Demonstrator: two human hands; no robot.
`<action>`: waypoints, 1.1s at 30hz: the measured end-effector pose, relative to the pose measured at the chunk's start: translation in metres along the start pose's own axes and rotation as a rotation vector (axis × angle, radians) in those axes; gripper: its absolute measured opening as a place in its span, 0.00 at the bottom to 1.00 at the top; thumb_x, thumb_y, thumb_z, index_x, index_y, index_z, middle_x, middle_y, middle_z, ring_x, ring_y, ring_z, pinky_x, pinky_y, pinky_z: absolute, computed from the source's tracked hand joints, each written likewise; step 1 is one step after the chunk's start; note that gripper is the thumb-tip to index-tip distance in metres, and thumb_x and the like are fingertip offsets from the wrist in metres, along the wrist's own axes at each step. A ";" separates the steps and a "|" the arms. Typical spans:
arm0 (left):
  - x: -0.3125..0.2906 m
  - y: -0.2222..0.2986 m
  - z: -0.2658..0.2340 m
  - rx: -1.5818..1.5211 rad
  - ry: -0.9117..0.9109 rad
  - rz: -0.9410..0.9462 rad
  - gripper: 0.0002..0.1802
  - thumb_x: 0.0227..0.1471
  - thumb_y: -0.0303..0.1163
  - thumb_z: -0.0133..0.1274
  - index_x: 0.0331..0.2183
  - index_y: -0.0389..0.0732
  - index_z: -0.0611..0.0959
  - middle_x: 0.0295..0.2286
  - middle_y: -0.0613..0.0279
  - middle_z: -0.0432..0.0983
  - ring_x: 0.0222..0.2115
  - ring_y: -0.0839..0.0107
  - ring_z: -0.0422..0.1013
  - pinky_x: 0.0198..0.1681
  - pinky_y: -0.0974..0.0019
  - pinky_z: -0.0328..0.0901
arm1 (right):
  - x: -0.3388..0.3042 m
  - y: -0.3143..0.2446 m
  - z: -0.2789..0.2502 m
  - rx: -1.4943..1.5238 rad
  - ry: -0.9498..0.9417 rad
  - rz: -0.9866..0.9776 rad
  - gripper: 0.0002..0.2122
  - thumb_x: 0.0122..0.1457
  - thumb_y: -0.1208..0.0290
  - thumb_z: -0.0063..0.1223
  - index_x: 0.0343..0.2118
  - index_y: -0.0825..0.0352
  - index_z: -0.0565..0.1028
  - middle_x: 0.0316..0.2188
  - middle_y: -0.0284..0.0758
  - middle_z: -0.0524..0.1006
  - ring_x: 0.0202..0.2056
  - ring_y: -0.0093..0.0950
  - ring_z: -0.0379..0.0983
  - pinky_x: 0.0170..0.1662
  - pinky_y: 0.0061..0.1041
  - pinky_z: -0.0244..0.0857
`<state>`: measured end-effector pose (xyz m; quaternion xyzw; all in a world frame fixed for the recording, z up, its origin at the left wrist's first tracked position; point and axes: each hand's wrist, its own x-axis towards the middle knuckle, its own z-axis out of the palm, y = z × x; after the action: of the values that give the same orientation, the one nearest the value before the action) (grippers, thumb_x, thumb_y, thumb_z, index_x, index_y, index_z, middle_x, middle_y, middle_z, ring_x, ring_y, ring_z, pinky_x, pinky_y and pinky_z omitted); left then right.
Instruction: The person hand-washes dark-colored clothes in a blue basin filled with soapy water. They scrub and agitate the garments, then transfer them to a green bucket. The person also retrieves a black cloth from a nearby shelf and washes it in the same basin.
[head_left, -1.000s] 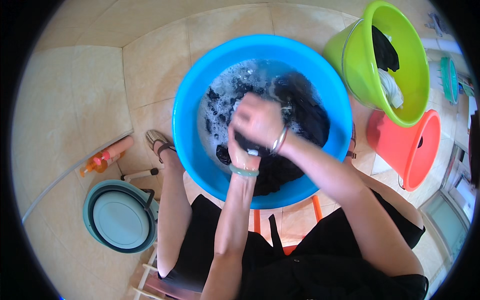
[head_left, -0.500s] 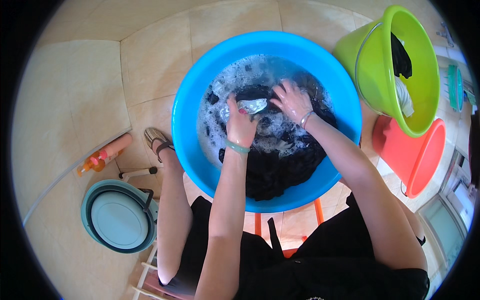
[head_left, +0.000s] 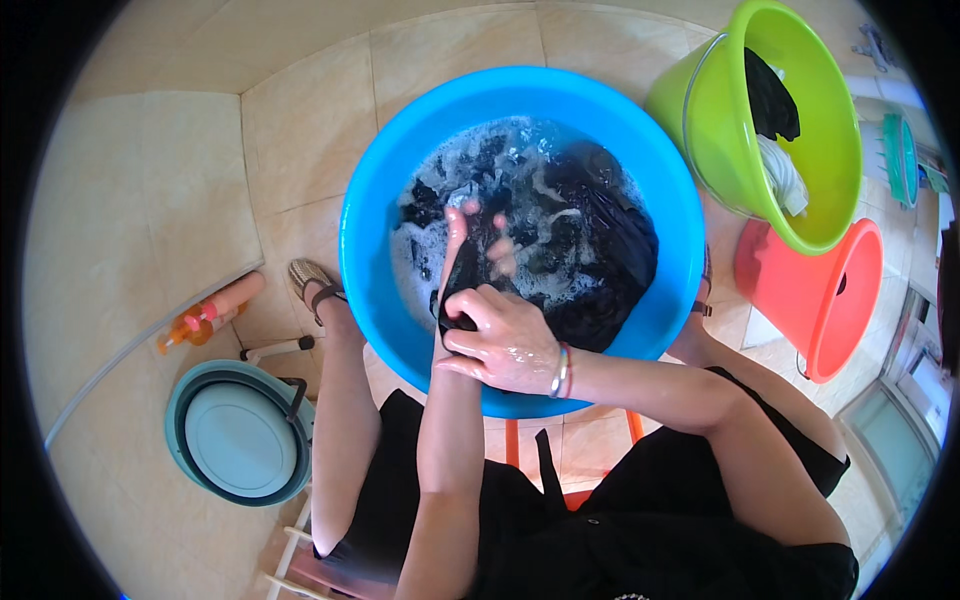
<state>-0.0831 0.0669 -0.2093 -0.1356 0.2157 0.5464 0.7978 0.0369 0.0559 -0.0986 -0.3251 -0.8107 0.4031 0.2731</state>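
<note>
A large blue basin (head_left: 372, 330) holds sudsy water and soaked black cloth (head_left: 610, 235). My left hand (head_left: 497, 250) is inside it, thumb and fingers curled around part of the black cloth, which hides much of the palm. A small whitish piece (head_left: 463, 194) shows at its thumb tip; I cannot make out what it is. My right hand (head_left: 508, 342) is closed across my left wrist, its bent fingers gripping an edge of black cloth there. Wet suds cling to its back.
A lime-green bucket (head_left: 690, 125) with black and white cloth inside tilts at the right, above a coral bucket (head_left: 790, 285). On the left are a folding teal tub (head_left: 240, 440) and orange and pink bottles (head_left: 212, 308). An orange stool leg (head_left: 512, 440) shows below the basin.
My right hand has come from the far right of the water back to my left wrist and gripped black cloth. The white ribbed piece by my left hand is now mostly hidden.
</note>
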 end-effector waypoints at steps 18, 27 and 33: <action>-0.009 -0.048 0.058 0.836 0.421 0.523 0.23 0.64 0.47 0.44 0.54 0.45 0.71 0.42 0.62 0.70 0.43 0.75 0.65 0.46 0.73 0.60 | 0.029 0.168 -0.053 -0.713 0.198 0.331 0.03 0.53 0.67 0.54 0.25 0.58 0.77 0.30 0.30 0.73 0.36 0.32 0.73 0.34 0.35 0.68; 0.013 -0.017 0.005 2.505 0.513 0.681 0.33 0.59 0.43 0.49 0.63 0.52 0.60 0.64 0.53 0.46 0.65 0.53 0.44 0.64 0.47 0.44 | 0.017 0.153 -0.021 -0.775 -0.187 0.063 0.30 0.57 0.54 0.53 0.61 0.59 0.62 0.64 0.31 0.58 0.66 0.30 0.47 0.64 0.47 0.42; 0.045 -0.015 -0.042 2.648 0.409 0.356 0.41 0.56 0.53 0.47 0.65 0.52 0.54 0.66 0.54 0.37 0.67 0.52 0.34 0.65 0.40 0.31 | 0.005 0.210 0.016 -0.747 -0.235 0.255 0.29 0.58 0.63 0.50 0.63 0.57 0.58 0.61 0.36 0.61 0.61 0.35 0.54 0.61 0.52 0.44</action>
<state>-0.0631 0.0792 -0.2681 0.6805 0.7046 -0.0051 0.2011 0.0870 0.1489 -0.2802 -0.4516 -0.8801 0.1462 -0.0103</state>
